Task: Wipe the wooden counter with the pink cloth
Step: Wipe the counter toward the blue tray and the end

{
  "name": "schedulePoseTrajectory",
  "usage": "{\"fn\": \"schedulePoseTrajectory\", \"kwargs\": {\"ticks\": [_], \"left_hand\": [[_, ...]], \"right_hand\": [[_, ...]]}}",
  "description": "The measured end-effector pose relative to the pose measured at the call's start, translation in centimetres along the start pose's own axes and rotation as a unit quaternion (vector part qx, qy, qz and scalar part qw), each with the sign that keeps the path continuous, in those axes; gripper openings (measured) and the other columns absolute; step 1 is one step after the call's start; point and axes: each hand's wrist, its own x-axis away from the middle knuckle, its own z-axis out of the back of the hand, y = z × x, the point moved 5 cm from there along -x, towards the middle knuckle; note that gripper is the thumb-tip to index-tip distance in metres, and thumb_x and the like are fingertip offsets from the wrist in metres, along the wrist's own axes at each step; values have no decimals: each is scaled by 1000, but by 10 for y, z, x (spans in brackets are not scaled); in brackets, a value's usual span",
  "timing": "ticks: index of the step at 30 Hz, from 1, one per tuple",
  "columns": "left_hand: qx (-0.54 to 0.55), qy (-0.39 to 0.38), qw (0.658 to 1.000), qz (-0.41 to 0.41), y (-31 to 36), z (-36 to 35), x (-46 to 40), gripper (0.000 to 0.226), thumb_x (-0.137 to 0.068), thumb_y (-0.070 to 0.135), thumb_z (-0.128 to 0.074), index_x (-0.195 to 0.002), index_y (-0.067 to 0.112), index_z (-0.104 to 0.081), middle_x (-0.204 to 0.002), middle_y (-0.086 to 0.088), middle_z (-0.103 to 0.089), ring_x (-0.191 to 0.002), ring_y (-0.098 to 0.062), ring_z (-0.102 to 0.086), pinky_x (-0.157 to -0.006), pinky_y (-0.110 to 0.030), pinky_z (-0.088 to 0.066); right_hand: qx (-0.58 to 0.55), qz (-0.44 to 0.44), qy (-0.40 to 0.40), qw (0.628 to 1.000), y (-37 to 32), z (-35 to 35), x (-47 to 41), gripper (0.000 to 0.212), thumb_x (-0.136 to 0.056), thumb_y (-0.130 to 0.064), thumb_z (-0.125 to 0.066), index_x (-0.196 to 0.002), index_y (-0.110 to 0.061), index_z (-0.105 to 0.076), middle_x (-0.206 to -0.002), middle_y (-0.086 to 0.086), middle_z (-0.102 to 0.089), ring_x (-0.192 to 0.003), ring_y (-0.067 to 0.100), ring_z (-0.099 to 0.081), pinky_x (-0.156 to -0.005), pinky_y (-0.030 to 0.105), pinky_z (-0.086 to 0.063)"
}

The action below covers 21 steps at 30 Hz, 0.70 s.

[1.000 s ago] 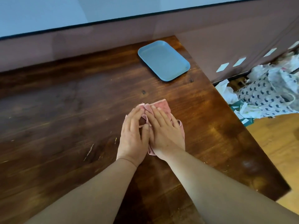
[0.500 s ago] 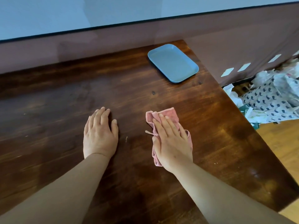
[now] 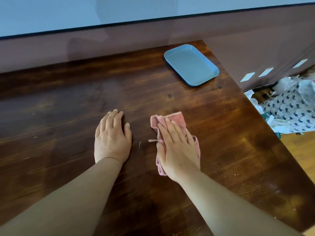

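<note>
The dark wooden counter (image 3: pixel 68 116) fills most of the view. A folded pink cloth (image 3: pixel 177 120) lies on it right of centre, with a thin loop sticking out on its left. My right hand (image 3: pixel 177 149) presses flat on the cloth and covers most of it. My left hand (image 3: pixel 111 138) lies flat on the bare wood to the left of the cloth, palm down, fingers together, holding nothing. A small crumb sits on the wood between the two hands.
A blue rectangular tray (image 3: pixel 191 64) rests near the counter's far right corner. A maroon and pale blue wall runs behind the counter. Beyond the right edge, crumpled patterned fabric and paper (image 3: pixel 289 106) lie on the floor.
One second ago both hands were together on the cloth. My left hand has since slid off to the left onto bare wood, while the right hand stays pressed on the cloth.
</note>
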Motion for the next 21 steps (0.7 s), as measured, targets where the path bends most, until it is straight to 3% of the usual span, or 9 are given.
{"fn": "schedulePoseTrajectory", "kwargs": {"ticks": [2,5,9,15,17,19,21], "left_hand": [[0,1,1000,1,0,0,0,45,-100,34,-44,-140,16,-48,-150,-2,-44,-143,-21,-32,-118,-41,-25],[3,-6,1000,1,0,0,0,46,-100,34,-42,-142,16,-47,-152,-2,-43,-144,-20,-31,-120,-41,-24],[-3,-7,1000,-1,0,-1,-1,47,-100,36,-40,-142,16,-47,-151,-2,-43,-144,-21,-32,-119,-42,-25],[6,-2,1000,2,-1,-2,0,46,-100,32,-36,-142,16,-46,-152,-3,-43,-144,-21,-31,-120,-41,-23],[18,-3,1000,3,-1,-1,0,45,-101,28,-36,-143,15,-46,-152,-4,-42,-144,-21,-30,-121,-41,-22],[29,-1,1000,3,0,-1,0,44,-101,26,-38,-142,14,-46,-151,-4,-43,-144,-22,-30,-121,-41,-22],[36,5,999,5,-1,-2,-1,43,-100,24,-38,-141,13,-47,-151,-5,-44,-144,-22,-31,-121,-41,-22]], "right_hand": [[10,-17,-1,1000,-2,3,-16,60,-104,-49,1,-160,-32,12,-167,-11,21,-146,8,29,-124,38,13],[-1,-23,-14,1000,-13,-2,-3,61,-103,-49,2,-159,-30,18,-167,-8,23,-149,12,27,-127,45,6],[-25,7,-8,1000,-27,-10,34,63,-104,-48,-11,-163,-28,-3,-170,-6,5,-156,13,7,-127,45,-4],[-11,1,7,1000,-43,-2,-13,61,-105,-47,-7,-160,-28,12,-166,-8,21,-152,11,22,-120,38,18],[1,21,1,1000,-48,-2,0,61,-105,-47,-8,-162,-27,4,-168,-6,14,-152,11,20,-124,40,14],[-1,51,7,999,-51,-3,22,61,-105,-45,-15,-162,-26,-13,-170,-5,-3,-156,12,3,-127,43,-2],[-18,71,-13,997,-51,-7,26,60,-105,-44,-15,-162,-28,-12,-170,-8,-1,-156,9,4,-128,43,-4]]}}
